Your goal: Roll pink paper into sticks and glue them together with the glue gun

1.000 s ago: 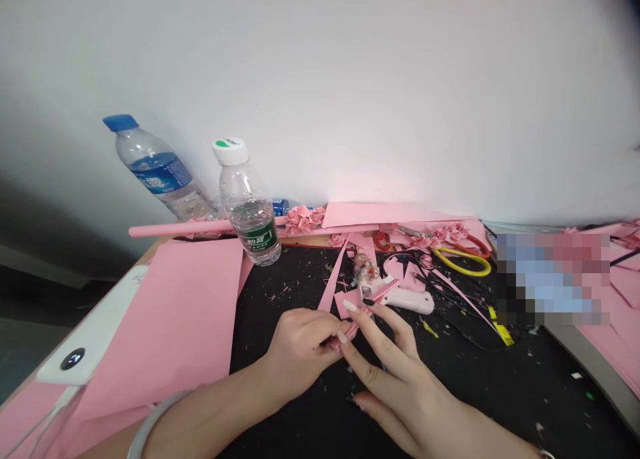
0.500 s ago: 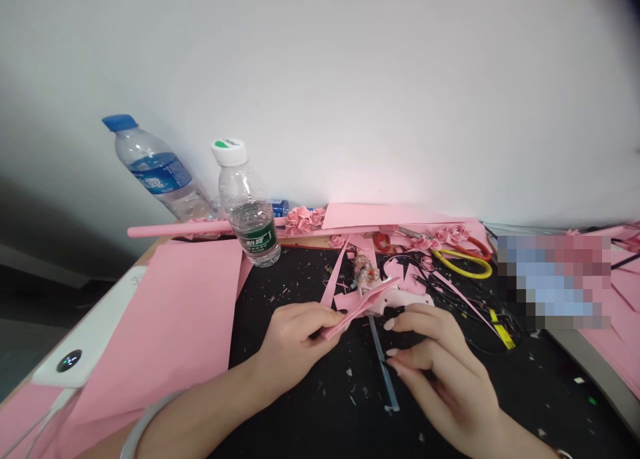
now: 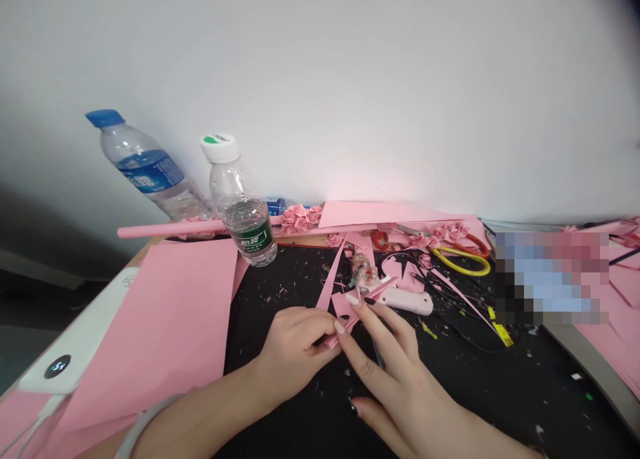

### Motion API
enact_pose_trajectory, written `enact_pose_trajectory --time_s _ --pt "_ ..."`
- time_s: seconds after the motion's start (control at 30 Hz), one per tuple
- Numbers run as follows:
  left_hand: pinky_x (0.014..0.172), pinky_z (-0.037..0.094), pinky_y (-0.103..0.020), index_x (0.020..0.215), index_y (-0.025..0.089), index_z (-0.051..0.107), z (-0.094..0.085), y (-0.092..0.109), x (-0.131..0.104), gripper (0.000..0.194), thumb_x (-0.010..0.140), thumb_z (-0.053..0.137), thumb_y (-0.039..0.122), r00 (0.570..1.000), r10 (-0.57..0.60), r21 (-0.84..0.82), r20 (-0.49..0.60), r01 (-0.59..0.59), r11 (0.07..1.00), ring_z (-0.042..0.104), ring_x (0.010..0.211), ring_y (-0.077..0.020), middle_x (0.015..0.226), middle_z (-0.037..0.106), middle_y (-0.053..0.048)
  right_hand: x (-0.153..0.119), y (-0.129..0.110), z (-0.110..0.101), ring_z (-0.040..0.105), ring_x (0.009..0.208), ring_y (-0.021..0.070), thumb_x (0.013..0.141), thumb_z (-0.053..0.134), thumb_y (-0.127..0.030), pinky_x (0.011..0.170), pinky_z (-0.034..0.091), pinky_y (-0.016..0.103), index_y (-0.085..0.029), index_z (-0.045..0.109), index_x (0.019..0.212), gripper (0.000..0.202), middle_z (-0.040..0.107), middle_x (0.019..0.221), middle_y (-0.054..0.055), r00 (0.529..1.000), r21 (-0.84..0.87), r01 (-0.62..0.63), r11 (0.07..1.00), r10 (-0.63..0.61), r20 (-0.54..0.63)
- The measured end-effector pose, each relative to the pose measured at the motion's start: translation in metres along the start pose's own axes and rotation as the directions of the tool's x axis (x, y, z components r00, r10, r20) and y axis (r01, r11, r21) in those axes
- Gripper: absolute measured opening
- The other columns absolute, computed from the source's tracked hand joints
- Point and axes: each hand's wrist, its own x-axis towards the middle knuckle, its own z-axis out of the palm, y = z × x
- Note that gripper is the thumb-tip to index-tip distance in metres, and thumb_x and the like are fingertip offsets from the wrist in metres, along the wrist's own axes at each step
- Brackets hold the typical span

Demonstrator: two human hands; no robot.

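Between thumb and curled fingers, my left hand pinches a narrow folded strip of pink paper. My right hand lies over the strip with its fingers spread, the fingertips touching the paper near my left hand's thumb; the thumb points down, away from the paper. Part of the strip is hidden under those fingers. Just behind rests a white glue gun, its nozzle area wrapped in something mottled. A glue stick under my right hand is mostly covered.
Two bottles stand at the back left, near a pink sheet and a white power bank. Yellow-handled scissors, cables, paper roses and scraps lie at the back. A blurred screen area is at right.
My right hand has moved left and up from beside the glue stick onto the folded paper, its fingers now spread. My left hand keeps its hold. The view has shifted slightly.
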Motion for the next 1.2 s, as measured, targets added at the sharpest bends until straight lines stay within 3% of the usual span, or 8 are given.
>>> enact_pose_trajectory --time_s 0.27,0.43,0.53,0.7,0.83,0.9,1.07,1.2 --pt "0.06 0.049 -0.02 0.069 0.014 0.062 0.001 0.0 -0.001 0.009 0.078 0.063 0.013 1.0 0.004 -0.044 0.012 -0.004 0.999 0.066 0.061 -0.0124 0.07 0.071 -0.003 0.005 -0.003 -0.002 0.021 0.126 0.0386 0.075 0.05 -0.013 0.092 0.038 0.052 -0.007 0.046 0.13 0.055 0.025 0.142 0.023 0.999 0.029 0.04 0.999 -0.04 -0.023" --pt "0.056 0.049 -0.018 0.073 0.014 0.065 0.001 0.001 0.0 0.006 0.077 0.063 0.01 1.0 -0.018 -0.05 -0.006 0.017 0.999 0.064 0.057 -0.0108 0.066 0.07 -0.002 0.005 -0.003 -0.006 0.027 0.123 0.0364 0.078 0.053 -0.018 0.092 0.037 0.052 -0.017 0.052 0.126 0.048 0.034 0.139 0.019 0.998 0.08 0.055 0.995 -0.052 -0.033" --pt "0.058 0.05 -0.018 0.077 0.014 0.067 -0.001 0.001 0.0 0.007 0.077 0.063 0.008 0.999 -0.05 -0.06 0.001 0.05 0.997 0.064 0.06 -0.011 0.07 0.071 -0.003 0.001 0.002 -0.007 0.031 0.121 0.0339 0.079 0.055 -0.02 0.094 0.037 0.05 -0.017 0.057 0.117 0.038 0.042 0.132 0.016 0.992 0.132 0.073 0.989 -0.058 -0.115" --pt "0.059 0.05 -0.018 0.079 0.013 0.07 -0.005 -0.002 0.001 0.01 0.073 0.065 0.006 0.979 -0.204 -0.093 -0.028 0.2 0.975 0.066 0.065 -0.0131 0.075 0.072 -0.005 -0.004 0.028 -0.008 0.049 0.104 0.0249 0.076 0.058 -0.004 0.091 0.039 0.042 -0.018 0.058 0.077 0.014 0.057 0.102 0.009 0.875 0.162 -0.08 0.984 0.147 -0.461" --pt "0.056 0.049 -0.019 0.075 0.015 0.07 -0.008 -0.004 0.003 0.009 0.072 0.066 0.008 0.943 -0.332 -0.137 -0.018 0.327 0.935 0.065 0.062 -0.0132 0.073 0.071 -0.004 -0.002 0.051 -0.004 0.052 0.104 0.027 0.078 0.06 -0.013 0.09 0.041 0.046 -0.017 0.058 0.096 0.019 0.058 0.108 0.013 0.851 0.08 -0.236 0.969 0.246 -0.464" --pt "0.054 0.047 -0.02 0.075 0.016 0.071 -0.009 -0.005 0.005 0.009 0.072 0.065 0.009 0.912 -0.411 -0.189 0.007 0.404 0.895 0.063 0.058 -0.0123 0.071 0.071 -0.003 -0.001 0.059 0.0 0.053 0.105 0.0276 0.079 0.06 -0.016 0.089 0.043 0.047 -0.016 0.055 0.109 0.03 0.061 0.107 0.013 0.866 0.055 -0.28 0.958 0.277 -0.416" --pt "0.053 0.048 -0.022 0.079 0.015 0.07 -0.011 -0.007 0.007 0.009 0.071 0.07 0.017 0.789 -0.585 -0.466 0.188 0.596 0.654 0.061 0.052 -0.0119 0.067 0.068 -0.001 -0.003 0.067 0.003 0.061 0.084 0.0182 0.083 0.053 -0.009 0.074 0.051 0.033 -0.018 0.061 0.096 0.017 0.066 0.087 0.006 0.896 0.153 -0.214 0.965 0.256 -0.364" --pt "0.056 0.049 -0.025 0.101 0.012 0.067 -0.012 -0.013 0.008 0.043 0.073 0.068 0.044 0.745 -0.477 -0.643 0.467 0.656 0.396 0.065 0.054 -0.0162 0.061 0.068 -0.004 -0.003 0.071 -0.002 0.062 0.084 0.0184 0.084 0.054 -0.008 0.075 0.052 0.034 -0.019 0.062 0.095 0.018 0.067 0.088 0.007 0.914 0.185 -0.165 0.969 0.221 -0.341"
